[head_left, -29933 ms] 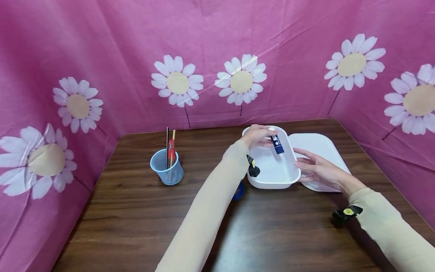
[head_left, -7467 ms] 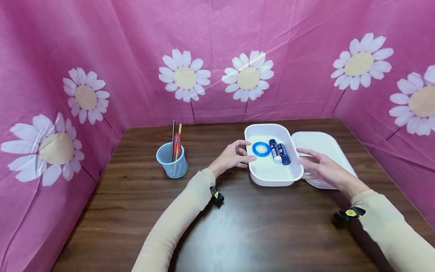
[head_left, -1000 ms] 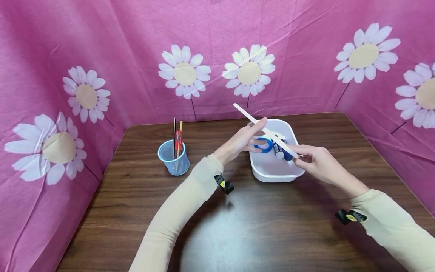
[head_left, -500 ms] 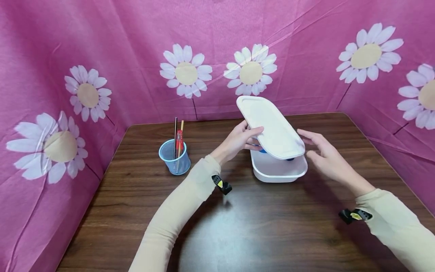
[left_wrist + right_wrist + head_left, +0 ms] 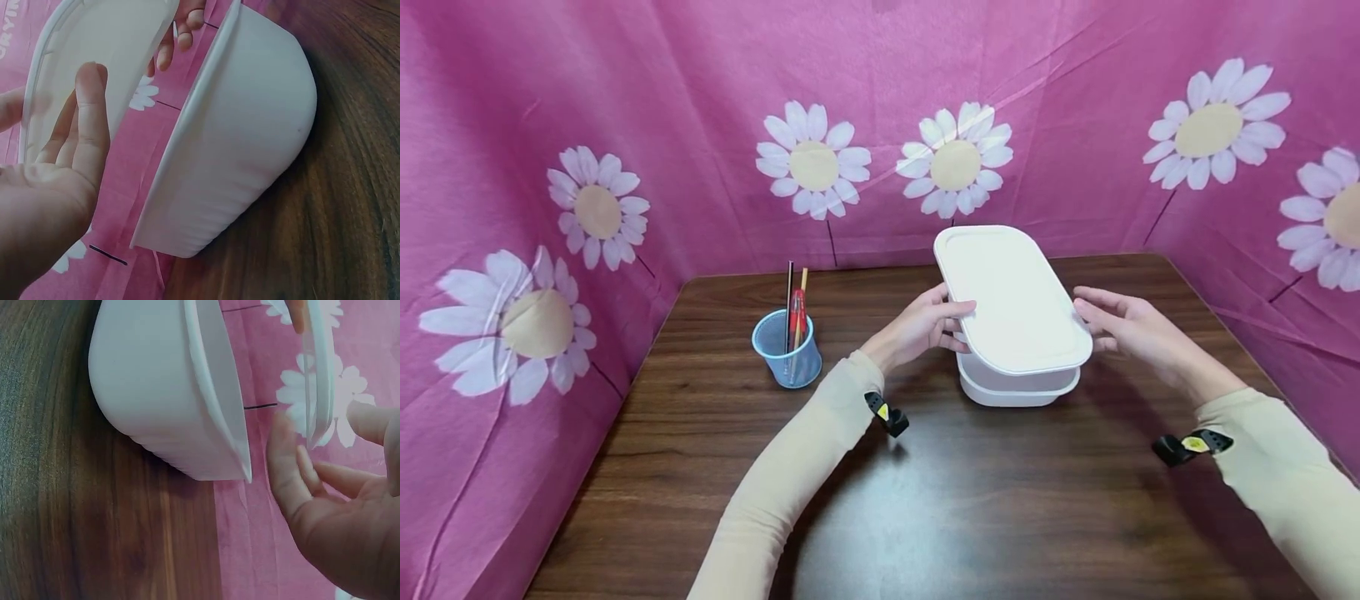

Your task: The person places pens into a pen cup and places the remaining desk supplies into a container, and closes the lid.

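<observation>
My left hand [image 5: 917, 327] holds a white lid [image 5: 1015, 300] by its left edge, thumb on top and fingers underneath. The lid is tilted over a white plastic box [image 5: 1018, 393] and hides what is inside it. In the left wrist view a gap shows between the lid [image 5: 128, 44] and the box's rim [image 5: 181, 134]. At the lid's right edge is my right hand [image 5: 1138, 333]. In the right wrist view its thumb and relaxed fingers stand either side of the lid's edge [image 5: 322, 381], apart from it.
A light blue mesh pen cup [image 5: 793, 362] stands to the left on the wooden table [image 5: 880, 500], with a dark pencil, a yellowish one and a red item in it. Pink cloth [image 5: 700, 125] with daisies hangs behind and at both sides.
The lid, earlier lying right of the box, was lifted over it, turned from edge-on to flatter, and now covers the blue tape and glue sticks. My right hand let go of it.
</observation>
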{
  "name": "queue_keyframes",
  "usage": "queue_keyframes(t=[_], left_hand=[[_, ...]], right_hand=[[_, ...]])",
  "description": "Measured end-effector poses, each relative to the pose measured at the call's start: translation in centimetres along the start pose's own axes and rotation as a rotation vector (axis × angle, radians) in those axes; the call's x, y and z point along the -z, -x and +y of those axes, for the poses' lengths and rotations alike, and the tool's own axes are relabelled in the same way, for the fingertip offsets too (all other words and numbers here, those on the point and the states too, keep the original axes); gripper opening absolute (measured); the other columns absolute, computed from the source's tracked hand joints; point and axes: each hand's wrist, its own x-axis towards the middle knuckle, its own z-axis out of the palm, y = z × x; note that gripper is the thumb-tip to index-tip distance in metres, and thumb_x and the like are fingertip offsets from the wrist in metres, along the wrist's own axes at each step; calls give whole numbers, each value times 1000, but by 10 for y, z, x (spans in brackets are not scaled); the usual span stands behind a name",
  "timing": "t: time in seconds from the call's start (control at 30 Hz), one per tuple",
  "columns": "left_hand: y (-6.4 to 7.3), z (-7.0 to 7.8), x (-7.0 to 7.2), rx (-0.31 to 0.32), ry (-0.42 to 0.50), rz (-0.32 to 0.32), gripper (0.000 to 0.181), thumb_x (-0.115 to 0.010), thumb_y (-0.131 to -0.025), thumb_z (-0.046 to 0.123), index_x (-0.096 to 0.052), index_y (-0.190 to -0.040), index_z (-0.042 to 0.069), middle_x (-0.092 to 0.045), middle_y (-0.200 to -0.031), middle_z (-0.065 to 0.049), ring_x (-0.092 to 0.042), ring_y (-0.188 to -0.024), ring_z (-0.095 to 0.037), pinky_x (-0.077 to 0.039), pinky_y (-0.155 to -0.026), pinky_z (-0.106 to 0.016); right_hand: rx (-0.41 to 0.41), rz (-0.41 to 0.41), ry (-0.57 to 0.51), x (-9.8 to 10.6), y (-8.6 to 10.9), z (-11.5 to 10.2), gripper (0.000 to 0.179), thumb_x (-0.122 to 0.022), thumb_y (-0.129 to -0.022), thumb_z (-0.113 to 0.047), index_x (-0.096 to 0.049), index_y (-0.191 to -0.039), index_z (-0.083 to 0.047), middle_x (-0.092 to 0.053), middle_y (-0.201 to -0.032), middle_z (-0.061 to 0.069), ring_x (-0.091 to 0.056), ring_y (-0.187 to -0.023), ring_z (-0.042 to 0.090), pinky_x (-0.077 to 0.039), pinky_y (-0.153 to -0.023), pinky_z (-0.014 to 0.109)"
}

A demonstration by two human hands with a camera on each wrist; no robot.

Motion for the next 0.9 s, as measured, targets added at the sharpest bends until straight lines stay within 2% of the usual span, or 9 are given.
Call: queue_keyframes(t=[0.13, 0.27, 0.53, 0.67, 0.77, 0.9], left_hand=[[-2, -5, -1, 15, -1, -36, 35, -54, -105, 14, -46, -139, 7, -68, -107, -9, -72, -87, -21, -61, -74, -40], [-4, -6, -1, 39, -31, -26, 39, -54, -106, 17, -46, -143, 10, -67, -111, -12, -72, -89, -23, -62, -71, -41], [-4, -4, -2, 73, -168, 55, 40, -64, -102, 15, -52, -139, 7, -71, -104, -14, -71, -79, -23, -62, -70, -43], [0, -4, -2, 89, -234, 147, 45, -72, -97, 15, -55, -137, 7, -71, -103, -12, -70, -76, -21, -62, -69, -42], [2, -7, -1, 84, -278, 201, 47, -75, -94, 15, -57, -137, 7, -67, -101, -11, -69, -75, -21, -62, -68, -42], [1, -11, -2, 59, -345, 220, 44, -74, -95, 14, -58, -136, 8, -64, -97, -12, -68, -72, -20, -62, -64, -42]], right_hand=[[-12, -11, -14, -1, 1, 8, 66, -58, -106, -27, -29, -156, 5, -70, -107, -12, -69, -90, 9, -59, -77, 28], [-9, -9, -50, -4, 2, 14, 64, -62, -103, -20, -33, -153, 8, -72, -105, -7, -71, -87, 12, -60, -74, 32], [-1, 29, -78, -5, 8, 19, 62, -65, -101, -15, -35, -150, 7, -65, -109, -4, -71, -83, 15, -62, -70, 38], [-8, 34, -78, -10, 8, 22, 63, -67, -100, -16, -36, -149, 6, -63, -110, -2, -72, -83, 16, -62, -70, 39], [-12, 34, -86, -13, 6, 25, 64, -68, -100, -16, -35, -150, 7, -62, -110, 0, -71, -82, 16, -62, -70, 39], [-18, 41, -79, -14, 7, 28, 66, -68, -99, -16, -34, -150, 9, -60, -108, 2, -70, -80, 16, -62, -68, 39]])
